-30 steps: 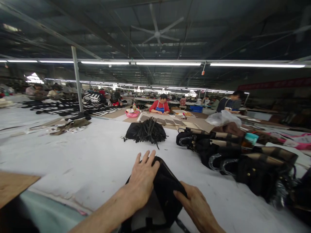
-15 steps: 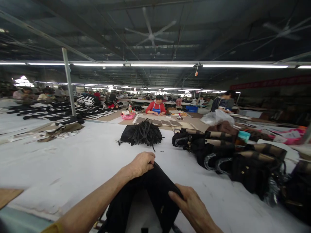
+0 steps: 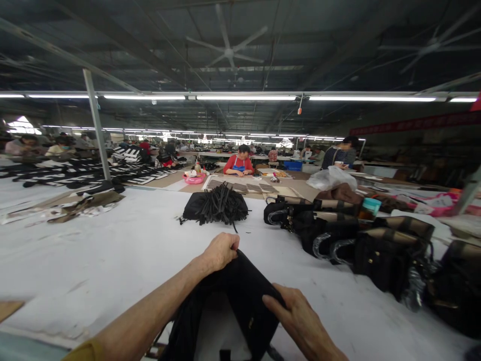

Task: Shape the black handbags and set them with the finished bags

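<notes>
A black bag (image 3: 240, 296) stands on the white table (image 3: 112, 250) right in front of me. My left hand (image 3: 220, 250) is closed on its upper left edge, fingers curled over the rim. On the bag's right side, my right hand (image 3: 298, 316) grips the top corner. The bag's pale lining shows lower down between my arms.
A row of finished black bags (image 3: 356, 235) with tan tops lies to the right. A pile of black straps (image 3: 220, 205) sits on a dark bag further back. A person in red (image 3: 239, 163) works at a far table. A steel post (image 3: 96, 131) stands at left.
My left hand went from lying flat and spread on the bag to a closed grip on its edge. The bag has been pulled up and nearer. The view has shifted slightly left.
</notes>
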`<state>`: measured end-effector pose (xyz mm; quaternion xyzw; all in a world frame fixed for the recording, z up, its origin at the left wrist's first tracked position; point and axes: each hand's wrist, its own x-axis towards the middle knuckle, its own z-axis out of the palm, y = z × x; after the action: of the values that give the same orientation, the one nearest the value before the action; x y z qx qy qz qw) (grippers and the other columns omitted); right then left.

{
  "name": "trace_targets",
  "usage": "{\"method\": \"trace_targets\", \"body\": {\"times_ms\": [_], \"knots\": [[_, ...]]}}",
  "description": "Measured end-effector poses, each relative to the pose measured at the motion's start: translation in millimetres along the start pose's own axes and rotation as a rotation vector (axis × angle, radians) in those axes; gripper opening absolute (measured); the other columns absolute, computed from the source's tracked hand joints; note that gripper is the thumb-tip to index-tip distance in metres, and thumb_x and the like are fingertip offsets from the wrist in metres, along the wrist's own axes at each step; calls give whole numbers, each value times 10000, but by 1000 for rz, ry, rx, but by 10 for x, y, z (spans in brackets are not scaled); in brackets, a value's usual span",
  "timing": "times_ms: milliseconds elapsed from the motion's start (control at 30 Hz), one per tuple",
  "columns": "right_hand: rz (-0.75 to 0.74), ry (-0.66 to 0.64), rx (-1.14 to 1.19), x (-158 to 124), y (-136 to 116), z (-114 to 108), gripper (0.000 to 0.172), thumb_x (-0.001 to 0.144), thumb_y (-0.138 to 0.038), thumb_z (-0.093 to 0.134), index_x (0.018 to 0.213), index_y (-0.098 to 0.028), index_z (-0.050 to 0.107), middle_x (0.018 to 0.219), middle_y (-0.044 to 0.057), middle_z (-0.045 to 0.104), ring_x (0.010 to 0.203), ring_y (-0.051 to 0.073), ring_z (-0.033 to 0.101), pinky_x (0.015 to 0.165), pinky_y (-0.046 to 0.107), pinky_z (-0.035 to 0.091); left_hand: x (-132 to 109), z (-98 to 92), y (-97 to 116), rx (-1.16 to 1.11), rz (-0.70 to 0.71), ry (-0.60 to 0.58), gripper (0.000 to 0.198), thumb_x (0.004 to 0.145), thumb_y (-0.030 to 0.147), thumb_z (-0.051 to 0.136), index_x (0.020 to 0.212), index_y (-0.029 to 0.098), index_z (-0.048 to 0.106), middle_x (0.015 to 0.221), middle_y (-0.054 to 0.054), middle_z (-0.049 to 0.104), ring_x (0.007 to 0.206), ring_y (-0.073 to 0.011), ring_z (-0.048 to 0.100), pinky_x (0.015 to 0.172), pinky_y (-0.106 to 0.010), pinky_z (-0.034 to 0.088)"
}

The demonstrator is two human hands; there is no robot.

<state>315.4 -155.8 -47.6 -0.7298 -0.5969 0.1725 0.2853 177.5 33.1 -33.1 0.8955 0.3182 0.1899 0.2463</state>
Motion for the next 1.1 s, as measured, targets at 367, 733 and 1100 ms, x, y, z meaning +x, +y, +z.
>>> {"method": "trace_targets", "body": {"times_ms": [367, 733, 1100], "knots": [[-34, -50, 12, 94, 35, -179, 356, 818, -436, 352, 594, -179, 454, 560, -32, 476, 554, 109, 403, 522, 217, 276, -174, -213, 67, -285, -97, -153, 203, 574, 136, 519, 762, 151, 594, 668, 24, 558, 609, -121, 499, 566, -204, 366], [-114, -28, 171, 331, 13, -160, 252, 777, -369, 413, 772, -171, 568, 722, -6, 557, 701, 144, 471, 622, 215, 345, -315, -328, 39, -346, -195, -168, 209, 527, 162, 548, 704, 134, 655, 621, 16, 588, 581, -128, 490, 555, -216, 366], [-42, -186, 244, 419, -87, -115, 329, 824, -416, 296, 580, -196, 297, 543, -55, 253, 501, 77, 246, 435, 201, 193, -310, -299, -33, -404, -170, -182, 183, 516, 159, 555, 673, 133, 645, 584, 29, 574, 550, -118, 480, 514, -207, 338]]}}
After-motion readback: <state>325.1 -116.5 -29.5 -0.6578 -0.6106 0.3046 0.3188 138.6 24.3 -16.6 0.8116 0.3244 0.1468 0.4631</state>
